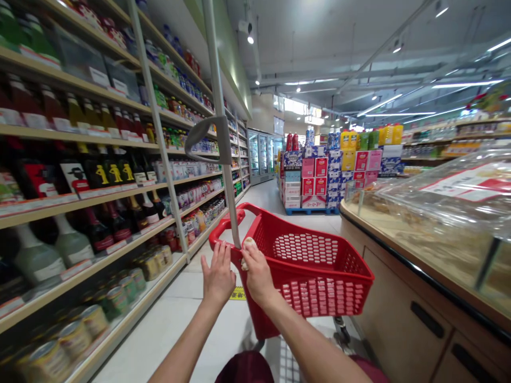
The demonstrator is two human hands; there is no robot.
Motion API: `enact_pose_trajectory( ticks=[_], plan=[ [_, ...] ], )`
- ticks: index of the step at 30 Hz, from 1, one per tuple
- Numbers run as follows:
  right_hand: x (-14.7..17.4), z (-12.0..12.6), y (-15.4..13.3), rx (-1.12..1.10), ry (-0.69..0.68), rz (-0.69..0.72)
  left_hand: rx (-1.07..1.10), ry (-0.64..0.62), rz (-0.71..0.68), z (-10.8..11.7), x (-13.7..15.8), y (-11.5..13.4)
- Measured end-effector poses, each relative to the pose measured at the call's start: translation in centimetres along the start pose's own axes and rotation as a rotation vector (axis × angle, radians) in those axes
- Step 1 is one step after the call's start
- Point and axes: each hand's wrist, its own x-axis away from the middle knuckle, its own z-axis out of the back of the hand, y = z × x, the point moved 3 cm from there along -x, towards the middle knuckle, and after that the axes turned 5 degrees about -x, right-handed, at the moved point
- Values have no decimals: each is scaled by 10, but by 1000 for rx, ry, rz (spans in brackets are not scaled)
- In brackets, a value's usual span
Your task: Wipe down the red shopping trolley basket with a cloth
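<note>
Holding cloth (249, 243) at red basket (315, 268): right grip (257, 274) | left grip (219, 274): released | counter (395, 282): clear plastic packages (443, 207)

The right hand (258, 276) held a pale cloth (249, 242) (barely peeking past the fingers) at the red cart (319, 270); the left hand (219, 276) spread flat by its handle (217, 232).

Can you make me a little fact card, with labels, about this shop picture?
Left hand: open, at the handle of the red cart; touch unclear
Right hand: holding a pale crumpled thing, maybe cloth, at the cart
Metal pole: rises beside the handle
Left side: shelves with bottles and cans
Right side: wooden counter
Ahead: stacked boxes on a blue pallet
</note>
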Motion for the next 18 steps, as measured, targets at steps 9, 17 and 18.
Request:
enact_pose_trajectory(
  ticks=[9,17,18],
  plan=[
    [57,70,78,216,74,-122,33,44,-20,14,3,27],
    [67,82,81,305,-92,-66,74,-139,-230,-11,7,84],
    [74,97,93,361,-78,-120,70,-142,-224,-13,7,84]
  ],
)
